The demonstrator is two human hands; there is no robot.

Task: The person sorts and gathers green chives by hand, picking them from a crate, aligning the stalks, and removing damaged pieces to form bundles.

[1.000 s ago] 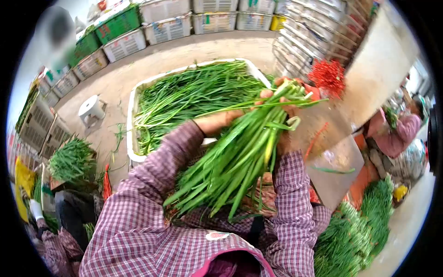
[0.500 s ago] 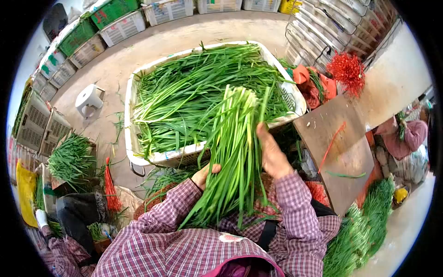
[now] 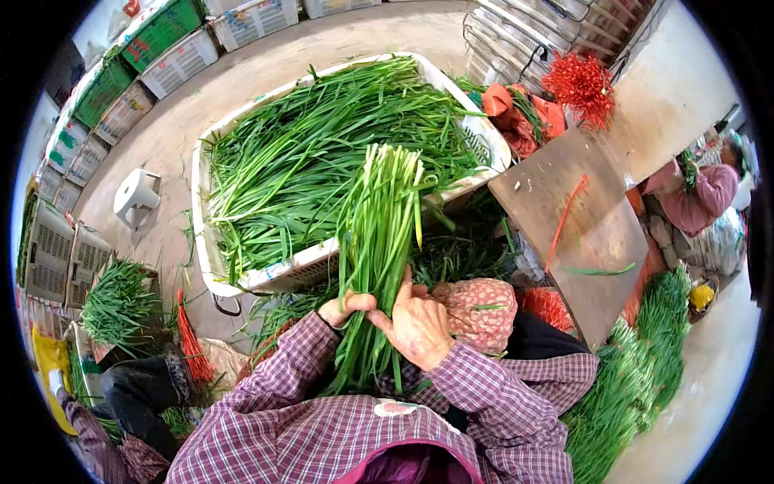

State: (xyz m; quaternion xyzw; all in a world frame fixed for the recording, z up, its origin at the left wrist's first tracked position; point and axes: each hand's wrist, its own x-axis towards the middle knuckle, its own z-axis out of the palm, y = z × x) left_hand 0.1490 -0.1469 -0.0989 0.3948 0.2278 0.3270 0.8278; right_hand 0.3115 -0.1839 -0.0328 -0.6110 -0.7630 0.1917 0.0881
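Note:
A bunch of long green leafy stalks (image 3: 377,218) stands upright before my chest, its pale cut ends at the top and its leaf tips pointing down. My left hand (image 3: 347,308) grips it low on the left side. On its right side my right hand (image 3: 418,327) presses against the leaves, thumb and fingers around them. Just behind the bunch is a large white crate (image 3: 298,266) heaped with loose green stalks (image 3: 322,145). A brown board (image 3: 601,242) to the right bears a red tie (image 3: 567,222) and one stray leaf (image 3: 598,270).
Red ties (image 3: 579,89) hang in a cluster beside stacked crates at the upper right. Bundled greens (image 3: 629,387) lie at the lower right. A white stool (image 3: 135,196) stands on the left. One co-worker (image 3: 701,194) sits at the right, another (image 3: 101,427) at the lower left.
The bunch has turned from slanting, cut ends right, to upright in front of me. Since the last earlier frame, my right hand has come down from beside the bunch onto its lower leaves.

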